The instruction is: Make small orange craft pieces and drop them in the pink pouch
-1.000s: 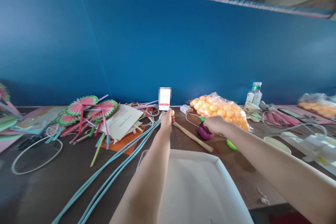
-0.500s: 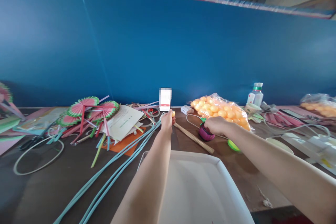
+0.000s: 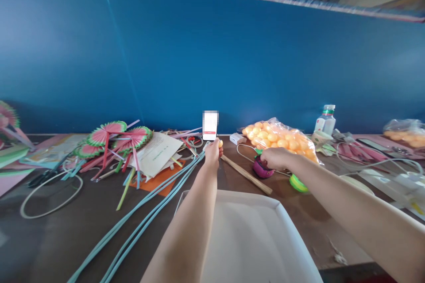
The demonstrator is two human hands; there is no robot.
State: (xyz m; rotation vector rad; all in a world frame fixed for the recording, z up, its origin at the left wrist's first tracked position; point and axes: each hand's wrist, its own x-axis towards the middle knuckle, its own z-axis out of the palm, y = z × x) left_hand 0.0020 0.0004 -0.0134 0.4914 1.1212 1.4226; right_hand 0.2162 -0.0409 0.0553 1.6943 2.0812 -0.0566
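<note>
On the left side of the table (image 3: 49,247) lie the paper fans (image 3: 108,133), pink with green edges, and next to them a white sheet (image 3: 158,152); I think these are light and would crease easily. The blue cords (image 3: 162,184) run from the near edge up to just beside the left hand (image 3: 212,154); whether they touch it, I cannot tell.

The fingers of the left hand are curled, and a small orange ball (image 3: 221,143) shows at the thumb side, seemingly gripped there. The ball is probably very light, with a stiff, smooth shell which may roll away or dent under a strong squeeze, so a gentle pinch across its middle should be enough. A phone (image 3: 210,124) stands upright just behind this hand.

More to the right, past the wooden stick (image 3: 247,174), a purple round object (image 3: 262,170) with a green top sits on the table. It looks rather soft and not heavy; the better hold is perhaps around its full sides. The right hand (image 3: 275,158) is over it with fingers bent down; whether they grip it, I cannot tell. Just behind is the clear bag (image 3: 280,138) of more orange balls, thin and probably slippery, better lifted by its loose plastic end
</note>
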